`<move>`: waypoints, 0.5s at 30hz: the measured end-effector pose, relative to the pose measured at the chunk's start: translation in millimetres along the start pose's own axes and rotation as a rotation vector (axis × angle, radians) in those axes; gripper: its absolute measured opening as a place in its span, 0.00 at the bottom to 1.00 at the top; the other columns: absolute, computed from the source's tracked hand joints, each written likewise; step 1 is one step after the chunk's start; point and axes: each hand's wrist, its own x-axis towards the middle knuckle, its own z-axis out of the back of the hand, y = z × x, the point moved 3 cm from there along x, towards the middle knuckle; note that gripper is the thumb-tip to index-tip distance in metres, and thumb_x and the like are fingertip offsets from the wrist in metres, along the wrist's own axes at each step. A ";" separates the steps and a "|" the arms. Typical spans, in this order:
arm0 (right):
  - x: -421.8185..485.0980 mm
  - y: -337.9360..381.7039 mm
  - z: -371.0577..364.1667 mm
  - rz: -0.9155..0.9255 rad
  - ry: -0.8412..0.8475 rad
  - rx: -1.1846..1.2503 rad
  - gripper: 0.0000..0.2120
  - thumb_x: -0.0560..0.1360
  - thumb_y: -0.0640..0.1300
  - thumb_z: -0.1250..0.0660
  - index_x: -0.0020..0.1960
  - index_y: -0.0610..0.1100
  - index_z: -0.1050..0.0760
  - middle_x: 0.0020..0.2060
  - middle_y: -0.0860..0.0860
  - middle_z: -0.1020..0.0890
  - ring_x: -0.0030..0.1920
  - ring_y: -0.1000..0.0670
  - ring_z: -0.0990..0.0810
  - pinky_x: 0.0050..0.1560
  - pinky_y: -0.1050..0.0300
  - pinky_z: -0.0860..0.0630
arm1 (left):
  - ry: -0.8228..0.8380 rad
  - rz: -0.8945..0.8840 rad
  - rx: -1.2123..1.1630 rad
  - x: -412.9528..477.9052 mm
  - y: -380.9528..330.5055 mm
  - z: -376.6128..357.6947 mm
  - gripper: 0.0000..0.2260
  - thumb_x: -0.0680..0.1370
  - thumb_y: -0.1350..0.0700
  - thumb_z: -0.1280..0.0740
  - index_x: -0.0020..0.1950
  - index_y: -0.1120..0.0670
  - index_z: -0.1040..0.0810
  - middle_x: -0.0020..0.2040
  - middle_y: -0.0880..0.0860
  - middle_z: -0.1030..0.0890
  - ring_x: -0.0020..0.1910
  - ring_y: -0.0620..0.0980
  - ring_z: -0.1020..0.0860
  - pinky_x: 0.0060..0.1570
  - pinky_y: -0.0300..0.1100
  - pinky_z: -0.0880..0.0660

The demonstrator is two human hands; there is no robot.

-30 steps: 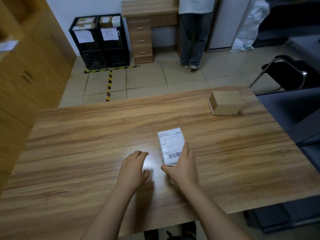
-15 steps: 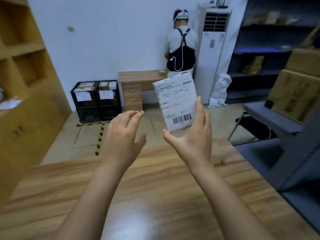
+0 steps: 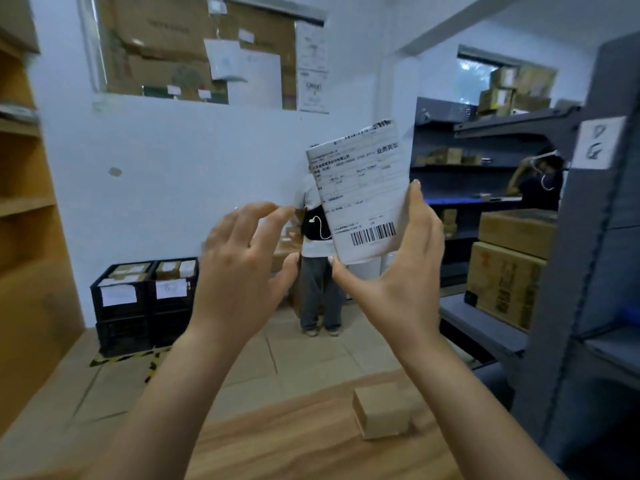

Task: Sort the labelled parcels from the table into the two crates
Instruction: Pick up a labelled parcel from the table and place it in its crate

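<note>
Now | right hand [image 3: 398, 292] grips parcel [image 3: 363, 195] | left hand [image 3: 239, 271] spread, free

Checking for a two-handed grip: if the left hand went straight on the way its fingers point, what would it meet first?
Probably the labelled parcel that the right hand holds up. The left hand points up and right toward the parcel's left edge, with only air between them. Depth is uncertain.

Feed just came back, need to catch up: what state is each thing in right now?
labelled parcel: held in the air, label facing camera
right hand: grips the parcel
left hand: open, holding nothing
brown box: closed, on the table
crates: on floor, parcels inside
</note>
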 end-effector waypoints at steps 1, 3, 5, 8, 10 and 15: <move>2.8 -3.3 3.0 -0.004 -0.008 -0.004 0.55 0.65 0.57 0.22 0.79 0.49 0.53 0.73 0.51 0.41 0.73 0.54 0.43 0.71 0.44 0.35 | -0.015 -0.012 -0.004 3.9 -4.0 -3.8 0.21 0.72 0.54 0.30 0.64 0.57 0.25 0.59 0.56 0.24 0.59 0.59 0.25 0.63 0.52 0.33; 6.7 -10.8 8.1 -0.008 -0.011 -0.015 0.55 0.65 0.58 0.22 0.79 0.49 0.53 0.72 0.53 0.41 0.73 0.54 0.43 0.72 0.44 0.36 | -0.032 -0.031 -0.014 8.9 -11.9 -13.6 0.22 0.71 0.55 0.30 0.65 0.56 0.25 0.59 0.56 0.24 0.58 0.60 0.25 0.63 0.52 0.33; 8.9 -19.6 12.7 -0.019 -0.005 -0.027 0.55 0.65 0.59 0.22 0.79 0.50 0.54 0.73 0.53 0.41 0.74 0.54 0.44 0.73 0.45 0.36 | -0.028 -0.054 -0.027 11.6 -20.5 -25.2 0.22 0.71 0.55 0.30 0.65 0.56 0.25 0.59 0.56 0.24 0.58 0.59 0.25 0.63 0.53 0.32; 10.9 -32.4 19.6 -0.042 -0.006 -0.036 0.55 0.65 0.59 0.23 0.80 0.50 0.54 0.73 0.52 0.40 0.74 0.53 0.44 0.73 0.46 0.37 | -0.001 -0.064 -0.041 13.5 -31.7 -40.2 0.22 0.71 0.55 0.30 0.65 0.57 0.25 0.59 0.55 0.24 0.57 0.58 0.26 0.61 0.53 0.32; 12.3 -38.7 23.5 -0.043 -0.008 -0.045 0.55 0.65 0.59 0.23 0.79 0.49 0.53 0.73 0.51 0.40 0.74 0.53 0.44 0.73 0.46 0.37 | 0.016 -0.061 -0.038 14.4 -37.8 -46.5 0.22 0.71 0.54 0.31 0.64 0.57 0.25 0.59 0.56 0.24 0.57 0.59 0.26 0.60 0.53 0.31; 17.2 -49.7 31.3 -0.024 -0.023 -0.063 0.56 0.64 0.60 0.23 0.79 0.49 0.53 0.72 0.52 0.40 0.73 0.52 0.42 0.71 0.44 0.34 | 0.035 -0.062 -0.033 16.4 -48.6 -55.8 0.22 0.70 0.55 0.31 0.64 0.57 0.24 0.58 0.56 0.24 0.56 0.59 0.25 0.59 0.53 0.31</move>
